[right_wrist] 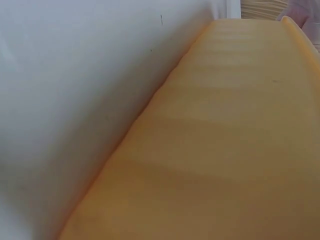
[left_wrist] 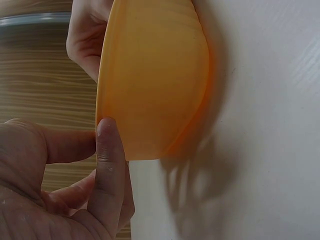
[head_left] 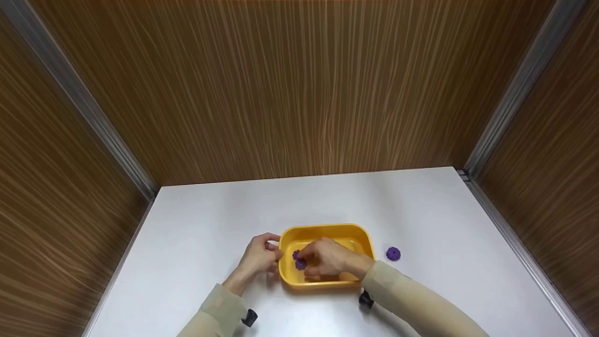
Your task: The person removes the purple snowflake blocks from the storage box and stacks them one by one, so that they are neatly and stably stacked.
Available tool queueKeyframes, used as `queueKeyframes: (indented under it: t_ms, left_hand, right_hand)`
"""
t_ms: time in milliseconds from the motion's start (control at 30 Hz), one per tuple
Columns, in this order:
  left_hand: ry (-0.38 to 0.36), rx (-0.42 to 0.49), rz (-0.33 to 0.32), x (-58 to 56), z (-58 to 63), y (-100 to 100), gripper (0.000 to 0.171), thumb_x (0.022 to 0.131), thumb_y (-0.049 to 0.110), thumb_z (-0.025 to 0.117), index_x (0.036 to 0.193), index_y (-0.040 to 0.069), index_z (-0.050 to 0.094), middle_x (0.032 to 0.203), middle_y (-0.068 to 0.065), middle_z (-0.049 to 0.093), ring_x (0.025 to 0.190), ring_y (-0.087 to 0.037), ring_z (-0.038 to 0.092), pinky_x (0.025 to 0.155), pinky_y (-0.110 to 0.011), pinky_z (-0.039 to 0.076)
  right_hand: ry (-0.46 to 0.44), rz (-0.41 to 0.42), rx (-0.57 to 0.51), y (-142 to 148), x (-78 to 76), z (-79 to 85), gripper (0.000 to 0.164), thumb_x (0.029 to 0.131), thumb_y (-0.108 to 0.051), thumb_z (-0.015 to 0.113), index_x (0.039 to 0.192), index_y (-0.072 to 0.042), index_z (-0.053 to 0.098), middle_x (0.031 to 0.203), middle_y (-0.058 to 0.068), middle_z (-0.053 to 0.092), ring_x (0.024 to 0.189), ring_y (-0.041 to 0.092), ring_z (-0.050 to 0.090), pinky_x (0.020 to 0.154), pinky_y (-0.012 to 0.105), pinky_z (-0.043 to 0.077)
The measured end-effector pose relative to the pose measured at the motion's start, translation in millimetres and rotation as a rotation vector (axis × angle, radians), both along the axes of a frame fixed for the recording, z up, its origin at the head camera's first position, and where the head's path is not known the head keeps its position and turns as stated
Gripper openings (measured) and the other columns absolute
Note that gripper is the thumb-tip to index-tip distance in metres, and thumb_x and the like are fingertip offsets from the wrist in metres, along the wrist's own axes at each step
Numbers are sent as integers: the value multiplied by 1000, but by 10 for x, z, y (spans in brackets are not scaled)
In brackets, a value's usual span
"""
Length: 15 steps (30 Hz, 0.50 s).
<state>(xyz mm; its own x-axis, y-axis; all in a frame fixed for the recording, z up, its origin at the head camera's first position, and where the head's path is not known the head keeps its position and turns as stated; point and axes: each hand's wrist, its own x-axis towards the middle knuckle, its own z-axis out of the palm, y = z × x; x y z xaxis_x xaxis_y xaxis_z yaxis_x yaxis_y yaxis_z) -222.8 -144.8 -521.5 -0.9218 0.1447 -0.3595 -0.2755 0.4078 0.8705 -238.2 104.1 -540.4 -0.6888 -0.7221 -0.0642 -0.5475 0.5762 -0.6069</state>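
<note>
A yellow plastic tub (head_left: 323, 229) with rounded corners stands on the white table. At its left end my left hand (head_left: 259, 255) holds the rim; in the left wrist view a finger (left_wrist: 109, 145) lies against the outer wall and another meets the rim edge. My right hand (head_left: 327, 257) reaches down inside the tub, its thumb and fingertips apart around two small purple scalloped round pieces (head_left: 301, 265) near the left end. A third purple piece (head_left: 393, 253) lies on the table to the right of the tub.
The white table (head_left: 201, 210) is bordered by wood-grain panels (head_left: 299, 93) at the back and both sides, with metal rails (head_left: 514, 252) along the edges. The tub's long outer wall (right_wrist: 225, 130) fills much of the right wrist view.
</note>
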Motion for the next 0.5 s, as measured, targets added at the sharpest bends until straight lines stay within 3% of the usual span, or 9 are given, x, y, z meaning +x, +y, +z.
queueKeyframes:
  t_ms: [33,67,267,300,500]
  left_hand:
    - [0,-1,1,1,-1,0,48,93,3,73,141,4,69,107,-10,68,71,-15,66,62,-26,67]
    - [0,-3,1,0,-3,0,48,93,3,73,140,4,69,107,-10,68,71,-15,66,62,-26,67]
    - [-6,-3,3,-12,-5,3,46,94,3,74,140,5,69,107,-11,69,71,-15,67,62,-26,67]
    - [-7,1,4,-15,-6,2,46,95,2,74,140,5,70,107,-10,69,72,-15,67,62,-26,67]
    - [-10,13,2,-19,-1,-7,46,95,1,73,140,4,69,106,-11,70,73,-16,68,61,-26,66]
  right_hand:
    - [-7,-1,1,-2,1,6,41,94,-21,87,133,-7,82,123,6,86,104,11,76,102,29,66]
    - [16,17,-3,8,-41,-101,42,94,-25,87,132,-8,82,122,5,86,102,10,75,101,27,66]
    - [12,-3,44,3,-32,-89,41,91,-25,92,129,-13,85,120,1,87,99,7,73,101,28,66]
    - [-9,-21,59,-11,13,20,40,90,-21,93,128,-13,85,120,1,87,100,7,74,102,30,66]
    - [-9,-32,91,-48,27,22,37,88,-17,95,124,-19,87,120,-4,87,104,4,73,105,29,65]
